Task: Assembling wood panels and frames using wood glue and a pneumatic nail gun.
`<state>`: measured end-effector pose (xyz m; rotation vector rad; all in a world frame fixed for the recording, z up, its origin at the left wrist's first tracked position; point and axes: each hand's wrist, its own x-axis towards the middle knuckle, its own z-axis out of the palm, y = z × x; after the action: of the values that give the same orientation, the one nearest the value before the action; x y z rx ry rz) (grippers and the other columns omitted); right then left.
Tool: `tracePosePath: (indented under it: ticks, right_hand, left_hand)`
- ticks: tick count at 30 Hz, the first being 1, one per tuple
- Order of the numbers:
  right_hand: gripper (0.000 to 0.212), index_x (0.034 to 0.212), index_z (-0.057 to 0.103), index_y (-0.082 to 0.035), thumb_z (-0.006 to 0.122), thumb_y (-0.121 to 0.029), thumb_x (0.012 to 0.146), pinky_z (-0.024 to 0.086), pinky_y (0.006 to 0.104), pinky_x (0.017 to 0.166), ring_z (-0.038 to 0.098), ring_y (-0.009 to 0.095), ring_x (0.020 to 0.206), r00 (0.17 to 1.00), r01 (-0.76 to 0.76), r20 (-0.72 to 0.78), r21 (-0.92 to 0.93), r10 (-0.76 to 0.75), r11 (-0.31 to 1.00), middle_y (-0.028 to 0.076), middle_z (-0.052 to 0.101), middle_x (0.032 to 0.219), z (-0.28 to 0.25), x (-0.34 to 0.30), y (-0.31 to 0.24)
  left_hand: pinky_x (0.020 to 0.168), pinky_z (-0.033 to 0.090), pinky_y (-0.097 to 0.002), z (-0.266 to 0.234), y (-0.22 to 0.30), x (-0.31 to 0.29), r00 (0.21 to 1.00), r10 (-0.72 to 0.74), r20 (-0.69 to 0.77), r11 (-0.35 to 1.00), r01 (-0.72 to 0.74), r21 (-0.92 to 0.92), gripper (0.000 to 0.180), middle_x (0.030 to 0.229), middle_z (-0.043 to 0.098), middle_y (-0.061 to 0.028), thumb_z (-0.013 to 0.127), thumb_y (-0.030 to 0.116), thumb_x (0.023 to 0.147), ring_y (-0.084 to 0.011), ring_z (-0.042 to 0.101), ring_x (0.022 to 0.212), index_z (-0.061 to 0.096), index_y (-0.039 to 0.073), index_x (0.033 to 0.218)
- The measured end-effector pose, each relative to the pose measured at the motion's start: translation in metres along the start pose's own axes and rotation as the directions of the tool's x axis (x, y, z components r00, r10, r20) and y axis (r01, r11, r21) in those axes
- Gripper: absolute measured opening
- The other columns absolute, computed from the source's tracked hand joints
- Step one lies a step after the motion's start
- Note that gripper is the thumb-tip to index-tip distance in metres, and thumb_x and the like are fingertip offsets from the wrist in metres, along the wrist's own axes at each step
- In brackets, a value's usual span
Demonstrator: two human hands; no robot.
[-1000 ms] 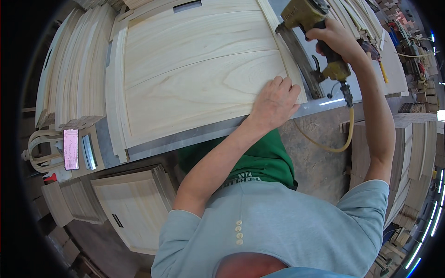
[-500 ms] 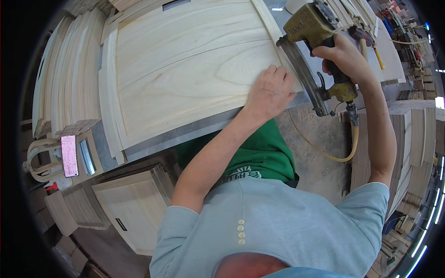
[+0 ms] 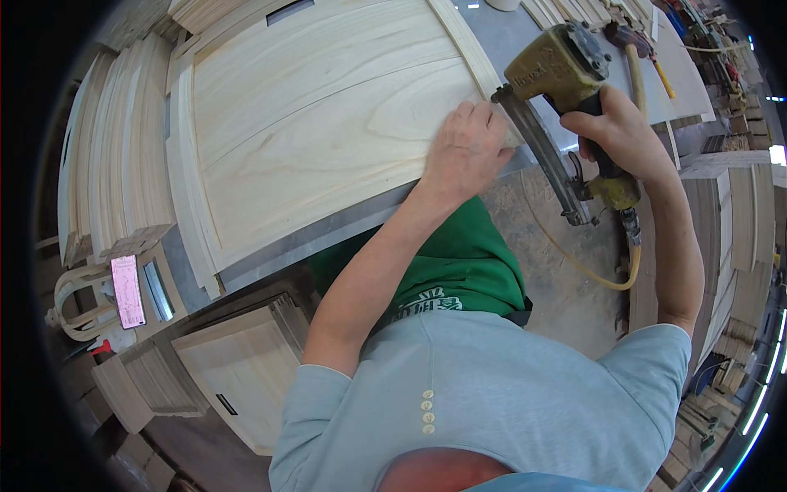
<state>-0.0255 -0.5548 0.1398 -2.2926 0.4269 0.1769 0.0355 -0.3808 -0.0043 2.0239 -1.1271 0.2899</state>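
Observation:
A pale wooden door panel (image 3: 328, 115) with a raised frame lies flat on a grey-topped bench. At the panel's near right corner, my left hand (image 3: 467, 152) has its fingers bent down over the frame, pressing on it. My right hand (image 3: 627, 135) is wrapped round the black grip of a yellowish pneumatic nail gun (image 3: 553, 70). The gun's nose is at the frame's right side strip (image 3: 463, 41), just beyond my left fingers; whether it touches the wood I cannot tell. A yellow air hose (image 3: 586, 279) hangs from the gun's handle end.
Stacked wooden boards (image 3: 135, 139) stand left of the panel. A pink-screened phone (image 3: 127, 291) lies by the bench's left end. A hammer (image 3: 635, 61) rests beyond the gun. More panels (image 3: 238, 361) lean below the bench, and board stacks (image 3: 730, 221) rise at the right.
The view has turned slightly, so the panel and bench sit a little lower and farther left. The nail gun has come slightly nearer me. Both hands keep their hold.

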Motion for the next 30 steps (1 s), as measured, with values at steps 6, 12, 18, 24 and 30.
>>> tracePosePath:
  ticks: [6,12,18,24,30]
  right_hand:
    - [0.028,0.089,0.058,0.005,0.066,-0.021,0.081,0.049,0.0252,0.048,0.061,0.013,0.054,1.0,0.024,-0.019,0.15,-0.022,0.988,0.008,0.06,0.072,-0.02,0.014,0.018]
    - [0.028,0.093,0.059,0.0,0.066,-0.026,0.085,0.05,0.023,0.048,0.061,0.012,0.056,0.999,-0.042,0.021,0.413,0.037,0.91,0.007,0.061,0.078,-0.06,0.074,0.105]
    - [0.034,0.093,0.062,-0.003,0.065,-0.036,0.086,0.045,0.0253,0.048,0.057,0.013,0.053,0.98,-0.147,-0.078,0.331,0.182,0.932,0.003,0.057,0.068,-0.066,0.11,0.151]
    - [0.053,0.113,0.06,0.008,0.057,-0.04,0.09,0.043,0.0335,0.087,0.059,0.022,0.097,0.946,-0.109,-0.323,-0.435,-0.042,0.894,0.016,0.064,0.101,-0.071,0.104,0.181]
    - [0.044,0.125,0.053,0.004,0.056,-0.028,0.095,0.043,0.029,0.089,0.055,0.018,0.105,0.941,0.258,-0.229,0.001,-0.25,0.966,0.01,0.06,0.115,0.019,0.063,0.098]
  left_hand:
    - [0.074,0.045,-0.0405,-0.022,-0.003,-0.017,1.0,0.025,0.013,0.997,-0.026,0.073,0.028,0.087,0.054,-0.011,0.076,0.013,0.066,-0.03,0.053,0.085,0.055,0.005,0.084]
    - [0.079,0.044,-0.0389,-0.09,-0.02,-0.076,0.996,-0.079,0.032,0.979,0.071,0.192,0.037,0.097,0.055,-0.0094,0.075,0.012,0.067,-0.0284,0.052,0.091,0.058,0.006,0.099]
    - [0.083,0.044,-0.0387,-0.149,-0.03,-0.127,0.959,-0.278,-0.046,0.886,0.275,0.374,0.042,0.1,0.055,-0.0094,0.075,0.011,0.066,-0.0289,0.052,0.093,0.058,0.006,0.104]
    - [0.081,0.046,-0.0372,-0.152,-0.033,-0.135,0.963,-0.239,-0.121,0.911,0.266,0.316,0.04,0.1,0.057,-0.0084,0.076,0.011,0.065,-0.0285,0.053,0.091,0.062,0.005,0.102]
    - [0.081,0.046,-0.0357,-0.167,-0.025,-0.132,0.967,-0.234,-0.102,0.925,0.254,0.282,0.038,0.097,0.057,-0.0055,0.077,0.013,0.063,-0.0255,0.053,0.089,0.064,0.007,0.099]
